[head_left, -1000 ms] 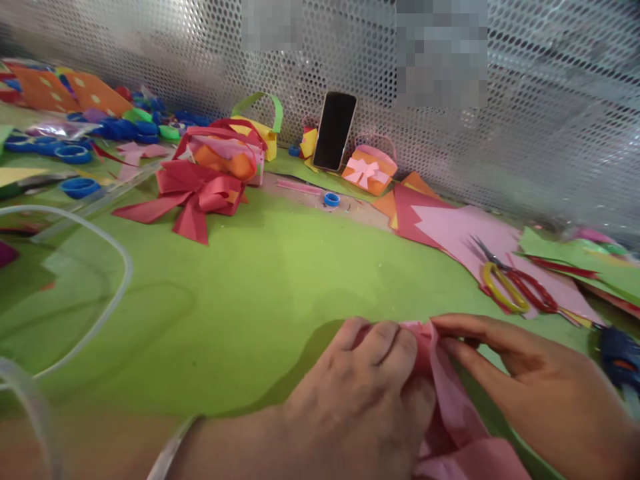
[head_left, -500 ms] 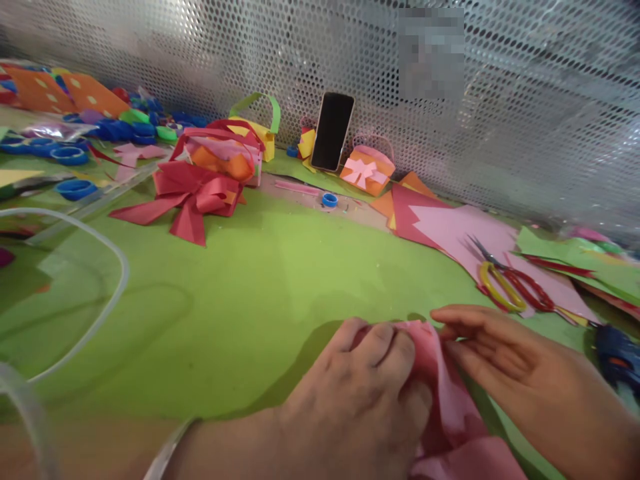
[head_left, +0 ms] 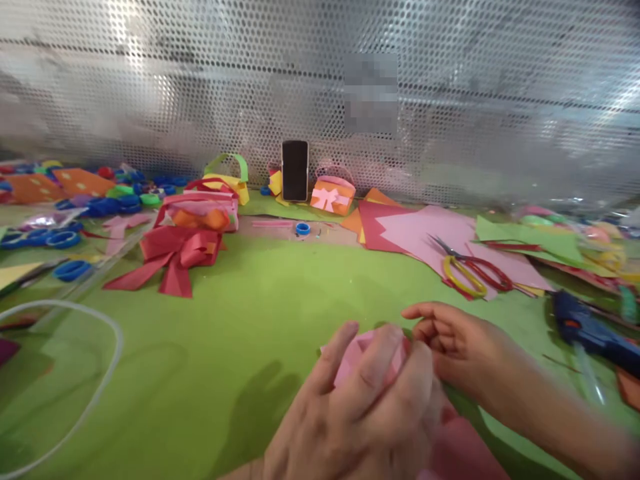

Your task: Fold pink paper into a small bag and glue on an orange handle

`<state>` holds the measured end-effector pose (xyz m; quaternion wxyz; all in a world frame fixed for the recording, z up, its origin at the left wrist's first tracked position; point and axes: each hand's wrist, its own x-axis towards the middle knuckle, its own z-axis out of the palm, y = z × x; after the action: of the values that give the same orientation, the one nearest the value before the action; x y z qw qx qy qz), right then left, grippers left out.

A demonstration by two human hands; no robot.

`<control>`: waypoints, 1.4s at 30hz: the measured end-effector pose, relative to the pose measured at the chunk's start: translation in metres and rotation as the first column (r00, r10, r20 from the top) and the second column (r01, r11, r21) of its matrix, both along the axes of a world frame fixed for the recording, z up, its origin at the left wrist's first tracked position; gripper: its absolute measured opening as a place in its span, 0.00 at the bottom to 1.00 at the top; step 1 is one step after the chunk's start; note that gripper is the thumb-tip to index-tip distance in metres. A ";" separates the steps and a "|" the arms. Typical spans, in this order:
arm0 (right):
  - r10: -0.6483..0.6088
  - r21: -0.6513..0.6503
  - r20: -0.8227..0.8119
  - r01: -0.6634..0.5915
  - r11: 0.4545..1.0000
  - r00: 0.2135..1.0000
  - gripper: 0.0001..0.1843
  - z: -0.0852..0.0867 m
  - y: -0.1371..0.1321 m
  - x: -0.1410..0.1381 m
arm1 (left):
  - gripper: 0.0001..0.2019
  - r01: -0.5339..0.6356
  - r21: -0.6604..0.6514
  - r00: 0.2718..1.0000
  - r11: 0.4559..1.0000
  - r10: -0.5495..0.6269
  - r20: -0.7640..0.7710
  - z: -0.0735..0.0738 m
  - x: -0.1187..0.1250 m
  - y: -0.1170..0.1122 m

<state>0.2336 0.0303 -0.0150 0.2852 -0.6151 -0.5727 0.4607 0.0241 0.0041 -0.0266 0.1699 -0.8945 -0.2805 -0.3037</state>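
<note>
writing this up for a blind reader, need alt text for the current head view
A left hand partly covers folded pink paper on a green surface, with the right hand, partly curled, just beside it. Around them are a red bow, a phone standing before a perforated wall, an orange paper bag, scissors, and a blue glue gun.

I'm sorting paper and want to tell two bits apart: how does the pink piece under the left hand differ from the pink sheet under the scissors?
The pink piece is bent up into folds; the pink sheet lies flat. The left hand partly covers the piece, while scissors lie on the sheet. Both are pink.
</note>
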 end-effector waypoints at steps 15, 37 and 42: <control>0.216 0.296 0.365 -0.333 0.895 0.905 0.21 -0.004 0.020 0.002 | 0.09 0.077 -0.030 0.990 0.997 -0.080 -0.118 -0.003 0.002 0.006; 0.639 -0.159 0.265 -0.621 0.768 0.722 0.03 0.055 0.060 0.010 | 0.14 0.049 -0.537 0.940 0.842 -0.220 -0.260 0.028 -0.016 0.028; 0.554 -0.221 0.087 -0.526 0.821 0.828 0.10 0.043 0.036 0.018 | 0.07 0.139 -0.383 0.953 0.913 -0.228 -0.199 0.021 -0.012 0.021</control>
<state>0.2512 0.0660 0.0281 0.0405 -0.4836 -0.6971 0.5277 0.0117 0.0255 -0.0055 0.0038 -0.9630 -0.2236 -0.1507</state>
